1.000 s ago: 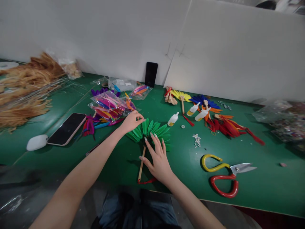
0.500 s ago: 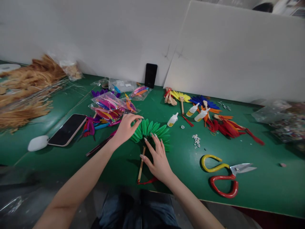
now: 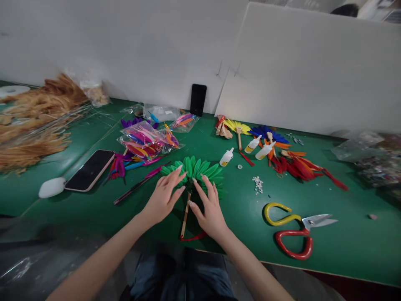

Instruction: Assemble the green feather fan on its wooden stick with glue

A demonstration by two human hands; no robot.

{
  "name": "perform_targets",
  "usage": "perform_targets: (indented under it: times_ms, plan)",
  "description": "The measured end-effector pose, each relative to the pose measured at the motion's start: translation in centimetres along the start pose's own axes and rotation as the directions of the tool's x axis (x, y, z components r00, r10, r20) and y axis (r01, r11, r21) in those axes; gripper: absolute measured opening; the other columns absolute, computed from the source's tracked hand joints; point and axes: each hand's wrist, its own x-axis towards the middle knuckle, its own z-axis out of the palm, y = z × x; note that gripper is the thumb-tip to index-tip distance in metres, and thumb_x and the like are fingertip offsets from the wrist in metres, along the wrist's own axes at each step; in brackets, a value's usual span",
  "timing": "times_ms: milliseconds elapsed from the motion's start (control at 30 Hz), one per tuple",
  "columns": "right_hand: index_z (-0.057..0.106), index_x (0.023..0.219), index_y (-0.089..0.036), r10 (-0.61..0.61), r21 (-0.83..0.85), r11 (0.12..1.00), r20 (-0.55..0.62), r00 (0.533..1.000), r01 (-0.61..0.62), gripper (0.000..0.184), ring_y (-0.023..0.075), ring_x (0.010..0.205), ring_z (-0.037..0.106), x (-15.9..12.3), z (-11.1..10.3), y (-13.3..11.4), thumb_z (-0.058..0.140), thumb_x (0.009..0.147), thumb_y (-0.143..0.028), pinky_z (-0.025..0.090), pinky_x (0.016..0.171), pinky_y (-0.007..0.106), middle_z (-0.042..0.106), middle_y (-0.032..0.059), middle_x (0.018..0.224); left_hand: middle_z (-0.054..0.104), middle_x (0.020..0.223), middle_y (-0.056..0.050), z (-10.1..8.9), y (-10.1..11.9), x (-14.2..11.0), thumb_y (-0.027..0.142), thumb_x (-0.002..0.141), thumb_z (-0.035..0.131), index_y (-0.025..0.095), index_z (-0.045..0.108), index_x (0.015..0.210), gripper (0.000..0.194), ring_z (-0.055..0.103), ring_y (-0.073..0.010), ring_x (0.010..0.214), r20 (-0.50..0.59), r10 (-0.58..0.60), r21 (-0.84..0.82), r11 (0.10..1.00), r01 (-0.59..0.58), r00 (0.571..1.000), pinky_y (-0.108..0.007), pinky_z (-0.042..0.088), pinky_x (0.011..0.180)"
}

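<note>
A green feather fan (image 3: 196, 167) lies spread on the table in front of me, its thin wooden handle (image 3: 185, 217) toward me and a red tassel (image 3: 196, 237) at the handle's end. My left hand (image 3: 164, 194) is over the fan's left side, fingers apart, with the fingertips at the feathers. On the other side my right hand (image 3: 208, 205) rests its spread fingers on the fan's right half, near its dark centre. The hands partly cover the lower feathers. Left of the fan lies a pair of slim dark tweezers-like sticks (image 3: 134, 190), whose kind I cannot make out.
Scissors (image 3: 302, 230) with yellow and red handles lie at the right. Beyond the fan stand glue bottles (image 3: 226, 157), with white beads (image 3: 258, 184) nearby. Bagged colourful feathers (image 3: 144, 140) and a phone (image 3: 90, 170) are at the left. A yellow fan (image 3: 237, 126) lies at the back.
My left hand has come down and toward me from the fan's upper left edge to its lower left side, uncovering the left feathers. My right hand has barely moved.
</note>
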Motion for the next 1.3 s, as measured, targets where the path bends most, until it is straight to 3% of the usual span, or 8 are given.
perform_targets:
  times_ms: [133, 267, 433, 800, 1300]
  plan:
    - [0.029, 0.139, -0.025, 0.104, 0.139, 0.987, -0.125, 0.987, -0.086, 0.046, 0.0218, 0.136, 0.021, -0.3, -0.2, 0.3, 0.034, 0.094, -0.032, 0.022, 0.110, 0.051, 0.027, 0.0073, 0.146, 0.033, 0.145, -0.010, 1.0, 0.2, -0.7, 0.040, 0.094, 0.033, 0.018, -0.015, 0.143, 0.071, 0.020, -0.0216, 0.137, 0.135, 0.117, 0.112, 0.985, -0.132, 0.984, -0.043, 0.016, 0.109]
    - [0.032, 0.137, -0.027, 0.160, 0.186, 0.974, -0.181, 0.970, -0.126, 0.043, 0.0218, 0.136, 0.021, -0.5, -0.3, 0.7, 0.033, 0.094, -0.027, 0.023, 0.109, 0.052, 0.031, 0.0063, 0.144, 0.027, 0.147, -0.011, 1.3, 0.3, -0.5, 0.047, 0.092, 0.033, 0.018, -0.022, 0.141, 0.080, 0.015, -0.0224, 0.138, 0.189, 0.171, 0.185, 0.961, -0.206, 0.967, -0.044, 0.009, 0.110]
    - [0.034, 0.136, -0.028, 0.119, 0.148, 0.985, -0.199, 0.973, -0.090, 0.043, 0.0230, 0.135, 0.024, -0.5, -0.1, 0.9, 0.036, 0.093, -0.024, 0.023, 0.108, 0.055, 0.034, 0.0073, 0.142, 0.020, 0.149, -0.011, 1.3, 0.4, -0.3, 0.050, 0.091, 0.032, 0.020, -0.016, 0.143, 0.077, 0.015, -0.0225, 0.138, 0.235, 0.172, 0.228, 0.947, -0.226, 0.957, -0.044, 0.011, 0.111]
    - [0.037, 0.134, -0.027, 0.098, 0.099, 0.992, -0.186, 0.978, -0.081, 0.043, 0.0235, 0.135, 0.024, -0.6, 0.1, 1.2, 0.040, 0.092, -0.024, 0.024, 0.108, 0.055, 0.036, 0.0091, 0.140, 0.021, 0.150, -0.008, 1.5, 0.1, -0.2, 0.051, 0.090, 0.032, 0.021, -0.005, 0.145, 0.073, 0.014, -0.0220, 0.138, 0.243, 0.197, 0.248, 0.934, -0.257, 0.950, -0.041, 0.014, 0.110]
    - [0.038, 0.133, -0.027, 0.090, 0.114, 0.991, -0.212, 0.973, -0.067, 0.041, 0.0240, 0.131, 0.031, -0.5, 0.0, 1.1, 0.040, 0.092, -0.024, 0.024, 0.107, 0.057, 0.039, 0.0098, 0.137, 0.020, 0.150, -0.006, 1.5, 0.2, -0.6, 0.053, 0.090, 0.032, 0.020, -0.007, 0.145, 0.075, 0.012, -0.0211, 0.139, 0.286, 0.215, 0.254, 0.923, -0.290, 0.934, -0.041, 0.007, 0.110]
